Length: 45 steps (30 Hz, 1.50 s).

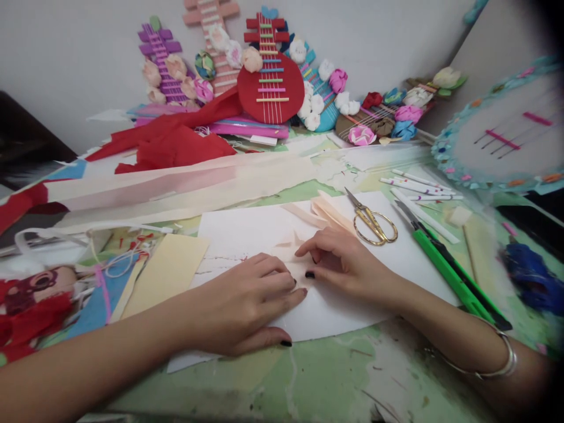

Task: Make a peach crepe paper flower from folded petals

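Head view, left hand point(258, 299): it rests palm down on the white sheet point(326, 320), in the lower middle of the frame. Its fingers are a little bent; whether they press or grasp something beneath, I cannot tell.
Right hand point(346, 255): it is right of the centre, with thumb and forefinger apart and the other fingers curled. I cannot tell if it holds the scrap.
Scrap point(295, 239): pale peach, at the centre of the frame, on the sheet near the fingertips of both hands; partly it is hidden.
Peach paper point(335, 216): folded loosely, just above the right hand.
Scissors point(369, 216): gold handles, upper right of the centre, lying on the sheet with the points toward the top.
Cutter point(448, 276): green, slanting at the lower right, its blade visible.
Yellow card point(165, 270): left of the centre, beside the left hand.
Red lute point(249, 97): it leans upright at the upper middle, with strings and coloured bars.
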Each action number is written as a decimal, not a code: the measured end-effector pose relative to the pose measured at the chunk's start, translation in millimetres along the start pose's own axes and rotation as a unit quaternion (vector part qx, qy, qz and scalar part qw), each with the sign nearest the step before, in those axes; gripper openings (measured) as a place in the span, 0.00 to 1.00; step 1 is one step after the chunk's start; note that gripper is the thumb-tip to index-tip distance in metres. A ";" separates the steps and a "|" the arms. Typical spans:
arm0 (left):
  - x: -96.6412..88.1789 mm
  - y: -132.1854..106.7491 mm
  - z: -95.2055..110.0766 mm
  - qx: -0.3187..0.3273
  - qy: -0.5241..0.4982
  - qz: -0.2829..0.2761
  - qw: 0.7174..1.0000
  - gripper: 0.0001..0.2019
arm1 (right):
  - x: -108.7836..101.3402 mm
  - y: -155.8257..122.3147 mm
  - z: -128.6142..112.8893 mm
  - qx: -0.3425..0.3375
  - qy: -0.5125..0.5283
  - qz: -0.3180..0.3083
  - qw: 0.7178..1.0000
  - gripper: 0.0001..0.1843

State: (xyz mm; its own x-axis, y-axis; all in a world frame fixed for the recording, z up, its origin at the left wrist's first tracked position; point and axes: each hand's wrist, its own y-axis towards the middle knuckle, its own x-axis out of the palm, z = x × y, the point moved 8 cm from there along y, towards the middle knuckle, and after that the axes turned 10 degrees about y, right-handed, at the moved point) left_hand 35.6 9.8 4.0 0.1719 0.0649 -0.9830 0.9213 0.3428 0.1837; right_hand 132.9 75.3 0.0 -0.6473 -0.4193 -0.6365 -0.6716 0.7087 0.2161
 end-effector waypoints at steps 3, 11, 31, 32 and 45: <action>0.5 -0.2 -0.3 -0.004 0.001 -0.002 1.000 0.22 | 3.3 -2.2 0.2 0.006 -0.028 -0.015 0.999 0.15; 0.2 -0.4 3.1 0.001 0.014 -0.016 1.000 0.23 | -10.8 -2.5 13.9 0.053 -0.079 0.025 0.995 0.13; -1.3 -3.7 -14.0 -0.047 0.050 0.049 0.996 0.23 | 16.7 -23.4 -37.7 -0.131 -0.193 -0.067 0.970 0.16; -1.1 -3.5 -14.7 -0.040 0.053 0.043 0.997 0.23 | 17.8 -23.7 -38.6 -0.134 -0.203 -0.070 0.967 0.15; -17.2 -11.1 -32.9 -0.025 0.142 0.060 0.988 0.09 | 22.5 -24.3 -42.4 -0.120 -0.256 -0.080 0.956 0.13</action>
State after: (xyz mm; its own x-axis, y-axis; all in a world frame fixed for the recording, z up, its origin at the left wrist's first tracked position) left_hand 11.0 35.7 18.9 0.1673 0.3661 -0.9154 0.8808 0.3616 0.3056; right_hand 119.4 24.5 11.7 -0.3096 -0.1354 -0.9412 -0.8505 0.4821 0.2104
